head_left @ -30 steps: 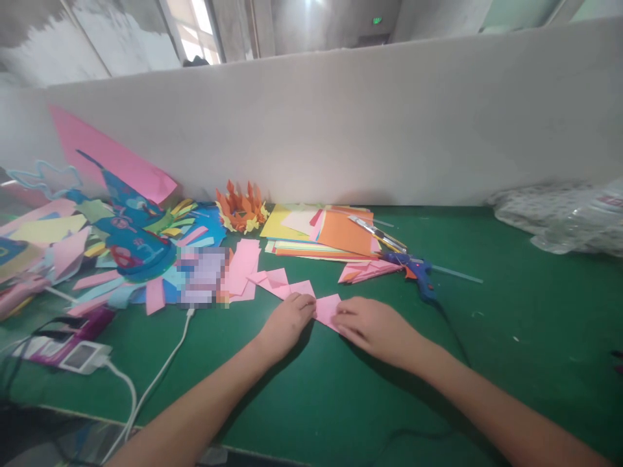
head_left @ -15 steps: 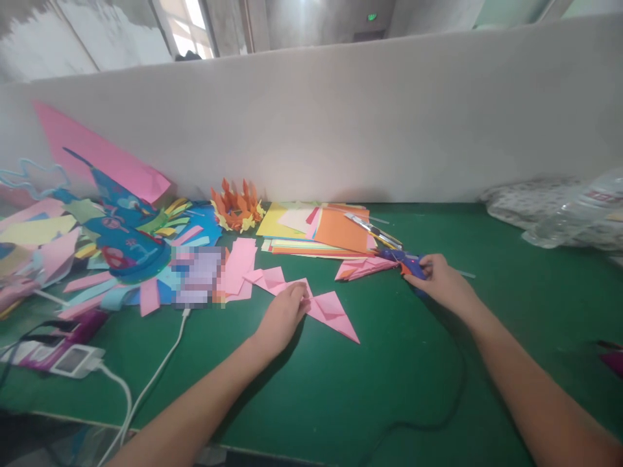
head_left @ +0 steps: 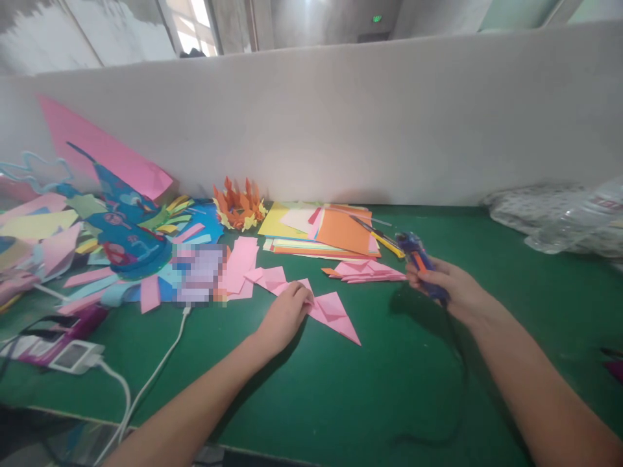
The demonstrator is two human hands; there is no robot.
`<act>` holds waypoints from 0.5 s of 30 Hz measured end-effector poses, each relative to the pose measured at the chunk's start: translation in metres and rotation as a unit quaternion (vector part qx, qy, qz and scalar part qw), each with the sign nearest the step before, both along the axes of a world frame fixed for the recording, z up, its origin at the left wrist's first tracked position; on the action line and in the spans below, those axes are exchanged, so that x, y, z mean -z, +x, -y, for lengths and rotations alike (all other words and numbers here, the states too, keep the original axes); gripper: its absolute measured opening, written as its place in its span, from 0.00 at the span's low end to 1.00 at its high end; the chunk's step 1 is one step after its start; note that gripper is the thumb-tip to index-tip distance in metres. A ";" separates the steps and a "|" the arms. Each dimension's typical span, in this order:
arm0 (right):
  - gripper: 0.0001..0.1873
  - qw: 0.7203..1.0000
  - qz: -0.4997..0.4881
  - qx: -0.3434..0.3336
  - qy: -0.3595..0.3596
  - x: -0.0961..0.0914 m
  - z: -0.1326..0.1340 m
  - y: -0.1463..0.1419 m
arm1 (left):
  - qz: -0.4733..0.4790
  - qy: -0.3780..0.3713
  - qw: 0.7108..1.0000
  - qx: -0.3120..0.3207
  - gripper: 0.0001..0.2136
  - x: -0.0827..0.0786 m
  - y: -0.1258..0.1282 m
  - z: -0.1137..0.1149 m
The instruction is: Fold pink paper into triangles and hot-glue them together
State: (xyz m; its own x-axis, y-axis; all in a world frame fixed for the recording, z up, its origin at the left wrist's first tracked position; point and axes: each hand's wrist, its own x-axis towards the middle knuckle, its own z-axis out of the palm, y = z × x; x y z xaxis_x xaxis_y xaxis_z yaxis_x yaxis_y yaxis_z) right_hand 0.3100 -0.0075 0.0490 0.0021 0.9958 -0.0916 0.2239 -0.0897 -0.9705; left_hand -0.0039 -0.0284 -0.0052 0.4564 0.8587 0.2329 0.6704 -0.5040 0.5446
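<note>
My right hand (head_left: pixel 445 285) is wrapped round a blue and orange glue gun (head_left: pixel 422 263), held up off the table with its cord hanging down. My left hand (head_left: pixel 288 312) rests on a strip of folded pink paper (head_left: pixel 335 311), fingers closed on its middle. The strip is made of joined triangular folds and lies flat on the green table. Just beyond it, between my hands, sits a small pile of folded pink paper pieces (head_left: pixel 370 271) with an orange tip at its left end.
Coloured paper sheets (head_left: pixel 341 230) are stacked at the back, a yellow utility knife (head_left: pixel 387 243) on their right edge. An orange paper crown (head_left: pixel 239 206) stands beside them. Blue party hats (head_left: pixel 129 243) and paper scraps crowd the left. A plastic bottle (head_left: pixel 579 217) lies far right.
My right hand has lifted the glue gun off the table and turned it upward, uncovering the pink pile and the knife. My left hand has stayed on the strip.
</note>
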 end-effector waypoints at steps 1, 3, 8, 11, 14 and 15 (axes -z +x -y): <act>0.18 0.999 -0.036 -0.030 -0.020 -0.001 0.003 -0.007 | 0.002 0.001 1.000 -0.002 0.06 0.000 0.000 0.000; 0.16 0.994 -0.053 -0.082 -0.056 -0.001 0.009 -0.021 | 0.009 0.008 1.000 -0.005 0.05 0.001 -0.001 0.000; 0.15 0.981 0.005 -0.164 -0.100 0.000 0.019 -0.044 | 0.027 0.008 1.000 -0.004 0.06 0.002 -0.003 0.001; 0.12 0.973 0.099 -0.188 -0.086 0.000 0.020 -0.050 | 0.043 -0.004 0.999 -0.006 0.06 0.001 -0.004 0.001; 0.18 0.963 0.156 -0.212 -0.055 0.001 0.023 -0.057 | 0.052 -0.019 0.998 -0.011 0.07 0.001 -0.004 0.001; 0.20 0.961 0.166 -0.217 -0.047 0.001 0.024 -0.059 | 0.054 -0.021 0.998 -0.011 0.07 0.002 -0.004 0.001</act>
